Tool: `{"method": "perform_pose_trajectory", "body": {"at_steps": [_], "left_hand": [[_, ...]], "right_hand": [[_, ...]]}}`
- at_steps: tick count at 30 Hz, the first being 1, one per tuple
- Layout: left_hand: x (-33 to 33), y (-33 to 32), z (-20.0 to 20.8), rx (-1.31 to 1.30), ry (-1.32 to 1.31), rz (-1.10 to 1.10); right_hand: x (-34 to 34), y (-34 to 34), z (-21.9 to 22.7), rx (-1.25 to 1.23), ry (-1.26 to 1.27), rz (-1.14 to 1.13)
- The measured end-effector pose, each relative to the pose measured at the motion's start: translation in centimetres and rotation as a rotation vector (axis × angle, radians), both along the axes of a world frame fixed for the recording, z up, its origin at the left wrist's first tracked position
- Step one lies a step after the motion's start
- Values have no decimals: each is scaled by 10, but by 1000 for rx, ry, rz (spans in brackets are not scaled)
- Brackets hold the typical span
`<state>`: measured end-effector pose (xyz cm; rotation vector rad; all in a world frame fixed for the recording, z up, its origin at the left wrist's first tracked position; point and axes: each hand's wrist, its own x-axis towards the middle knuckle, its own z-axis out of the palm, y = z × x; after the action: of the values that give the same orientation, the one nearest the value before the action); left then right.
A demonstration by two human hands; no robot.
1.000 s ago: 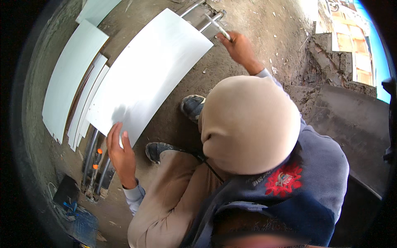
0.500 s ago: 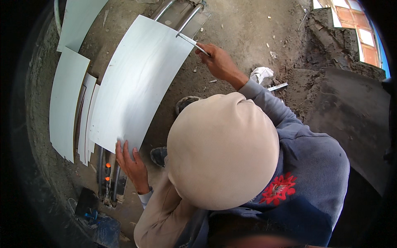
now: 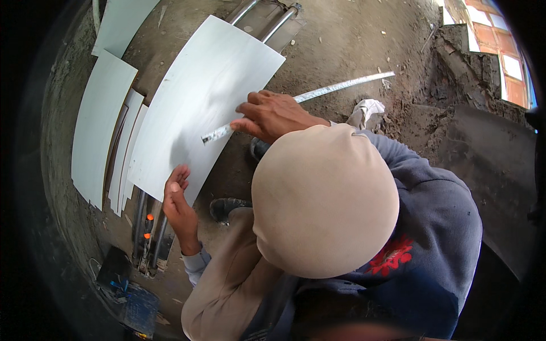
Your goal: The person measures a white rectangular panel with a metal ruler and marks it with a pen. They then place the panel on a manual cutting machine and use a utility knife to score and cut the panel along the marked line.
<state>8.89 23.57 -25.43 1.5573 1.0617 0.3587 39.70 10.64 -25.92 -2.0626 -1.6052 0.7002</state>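
Observation:
My right hand (image 3: 272, 116) is closed round a long flat ruler (image 3: 347, 84), silvery and marked along its length. One end of the ruler lies over the right edge of a large white panel (image 3: 210, 79), while the other reaches out over the dirt. My left hand (image 3: 183, 213) stands at the panel's near edge, turned sideways with its fingers loosely bent. It seems to hold nothing; whether the fingertips touch the panel I cannot tell. The panel rests across metal tubes (image 3: 280, 23) that stick out at its far end.
Narrower white panels (image 3: 102, 131) lie stacked to the left. Orange-and-black handled pliers (image 3: 149, 225) sit between dark tubes. A crumpled white bag (image 3: 367, 111) lies on the ground at right, near a dark sheet (image 3: 472, 165). My beige-clothed knee (image 3: 324, 199) rises in the middle.
My right hand has moved from the panel's far right corner toward me and now holds the ruler. The thin item it held earlier no longer shows. My left hand has turned off its flat pose.

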Motion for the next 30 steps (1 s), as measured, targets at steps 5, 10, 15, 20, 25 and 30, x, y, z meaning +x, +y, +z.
{"method": "perform_pose_trajectory", "body": {"at_steps": [5, 10, 15, 20, 25, 30], "left_hand": [[14, -4, 3, -205, -107, 26], [12, -14, -4, -210, 41, -17], [10, -19, -13, -86, 22, -118], [6, -23, -12, 129, 5, -177], [-6, -17, -12, 200, 117, -123], [-30, -4, -21, 295, 260, -24]], "right_hand": [[-18, 16, -21, 109, -6, 190], [-26, 17, -29, 160, -13, 273], [-25, 23, -14, 139, -38, 307], [-36, 30, 2, 163, -7, 349], [-27, 38, 9, -21, -45, 369], [18, 51, 17, -198, -56, 337]]}}
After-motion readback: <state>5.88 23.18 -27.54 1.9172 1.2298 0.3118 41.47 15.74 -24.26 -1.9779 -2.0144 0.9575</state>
